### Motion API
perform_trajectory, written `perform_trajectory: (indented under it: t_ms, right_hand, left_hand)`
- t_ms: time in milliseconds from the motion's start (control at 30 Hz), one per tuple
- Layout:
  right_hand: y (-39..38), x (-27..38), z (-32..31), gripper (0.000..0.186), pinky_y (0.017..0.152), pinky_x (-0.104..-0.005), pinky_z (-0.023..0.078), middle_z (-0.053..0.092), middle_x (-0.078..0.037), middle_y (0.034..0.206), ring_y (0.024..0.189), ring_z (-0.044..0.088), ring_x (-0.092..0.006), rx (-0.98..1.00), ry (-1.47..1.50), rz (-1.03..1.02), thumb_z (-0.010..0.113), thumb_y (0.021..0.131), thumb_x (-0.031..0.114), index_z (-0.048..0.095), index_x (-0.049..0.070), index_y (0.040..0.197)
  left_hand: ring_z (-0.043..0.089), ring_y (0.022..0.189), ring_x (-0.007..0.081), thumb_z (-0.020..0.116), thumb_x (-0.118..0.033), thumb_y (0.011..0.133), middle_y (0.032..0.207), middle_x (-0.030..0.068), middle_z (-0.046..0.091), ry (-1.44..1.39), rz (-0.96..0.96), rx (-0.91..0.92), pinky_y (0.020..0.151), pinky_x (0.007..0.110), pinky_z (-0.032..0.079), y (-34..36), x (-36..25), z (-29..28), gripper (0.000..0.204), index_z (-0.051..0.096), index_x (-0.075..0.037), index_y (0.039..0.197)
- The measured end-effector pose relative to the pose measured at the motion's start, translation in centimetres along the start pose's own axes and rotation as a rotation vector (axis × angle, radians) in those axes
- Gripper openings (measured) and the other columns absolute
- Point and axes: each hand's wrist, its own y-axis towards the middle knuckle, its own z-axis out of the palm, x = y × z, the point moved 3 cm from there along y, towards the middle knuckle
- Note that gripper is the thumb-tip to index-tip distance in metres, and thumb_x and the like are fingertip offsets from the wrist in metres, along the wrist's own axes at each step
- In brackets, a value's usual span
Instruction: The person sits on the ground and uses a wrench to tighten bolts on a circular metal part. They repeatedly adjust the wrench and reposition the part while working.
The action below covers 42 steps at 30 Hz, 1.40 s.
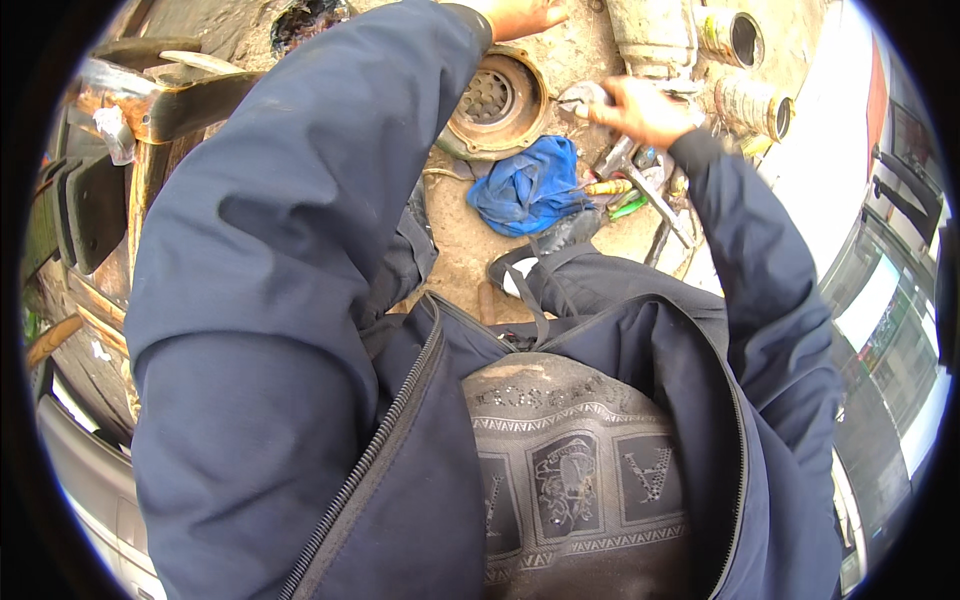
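Note:
My left hand (520,16) reaches to the top edge of the view, just beyond a round, rusty metal part (533,72) with a perforated centre. That edge cuts off most of its fingers, so what they do is hidden. To the right of the round part, my right hand (648,112) is closed around a grey metal hand tool (582,96) that looks like a wrench. The tool's rounded head sticks out to the left, close to the part's rim. A crumpled blue cloth (528,188) lies on the ground below the round part.
A hammer (655,195) lies among loose tools by my foot. Large metal cylinder (655,38) and open tins (742,40) stand at the upper right. Wooden furniture pieces (150,100) crowd the left. My shoe (515,272) is beside the cloth.

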Motion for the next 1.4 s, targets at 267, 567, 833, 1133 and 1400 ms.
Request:
perform_trajectory:
  t_ms: [267, 567, 833, 1133, 1400]
  right_hand:
    - [0.9, 6.6, 17.0, 0.046, 0.052, -0.0336, 0.046, 0.061, -0.009, 0.073, 0.056, 0.053, -0.0173, -0.426, 2.111, 0.211, 0.054, 0.105, 0.055, 0.056, 0.009, 0.1]
    - [-1.6, -1.9, 6.5, 0.043, 0.054, -0.0292, 0.05, 0.067, -0.007, 0.077, 0.061, 0.062, -0.0098, 0.016, 0.681, 0.248, 0.064, 0.101, 0.046, 0.066, 0.003, 0.102]
    - [4.1, 3.6, -2.7, 0.03, 0.087, -0.0395, 0.052, 0.069, -0.007, 0.089, 0.091, 0.069, -0.0267, -0.071, -1.01, -0.642, 0.083, 0.072, 0.032, 0.069, 0.011, 0.088]
    - [-0.4, -2.4, -2.8, 0.047, 0.064, -0.0462, 0.053, 0.069, -0.015, 0.072, 0.067, 0.068, -0.0349, -0.513, -0.405, -0.255, 0.073, 0.092, 0.051, 0.069, 0.004, 0.091]
    - [-5.2, -3.0, 8.8, 0.041, 0.049, -0.0225, 0.048, 0.069, -0.006, 0.079, 0.054, 0.058, -0.0071, -0.116, 1.092, 0.367, 0.065, 0.102, 0.044, 0.063, 0.004, 0.109]
  left_hand:
    - [0.067, 0.102, 0.0377, 0.067, -0.045, 0.087, 0.107, 0.021, 0.071, 0.055, 0.076, -0.061, 0.094, 0.052, 0.05, -0.3, -0.2, -0.1, 0.047, 0.072, -0.003, 0.109]
    - [0.066, 0.1, 0.0391, 0.067, -0.04, 0.086, 0.103, 0.0232, 0.071, 0.069, 0.114, 0.005, 0.095, 0.051, 0.049, -0.1, -0.4, -0.6, 0.044, 0.072, -0.001, 0.105]
    - [0.064, 0.104, 0.039, 0.067, -0.041, 0.087, 0.105, 0.022, 0.07, 0.048, 0.114, -0.059, 0.098, 0.051, 0.047, -0.3, -0.5, -0.9, 0.042, 0.073, -0.002, 0.102]
    - [0.065, 0.109, 0.0374, 0.068, -0.04, 0.085, 0.109, 0.0217, 0.071, -0.001, 0.078, -0.066, 0.1, 0.051, 0.047, -0.2, -0.1, -0.8, 0.047, 0.071, -0.001, 0.11]
    - [0.065, 0.109, 0.0376, 0.069, -0.041, 0.086, 0.11, 0.0223, 0.071, 0.01, 0.072, 0.021, 0.1, 0.048, 0.048, -0.2, -0.5, -1.0, 0.051, 0.069, 0.0, 0.115]
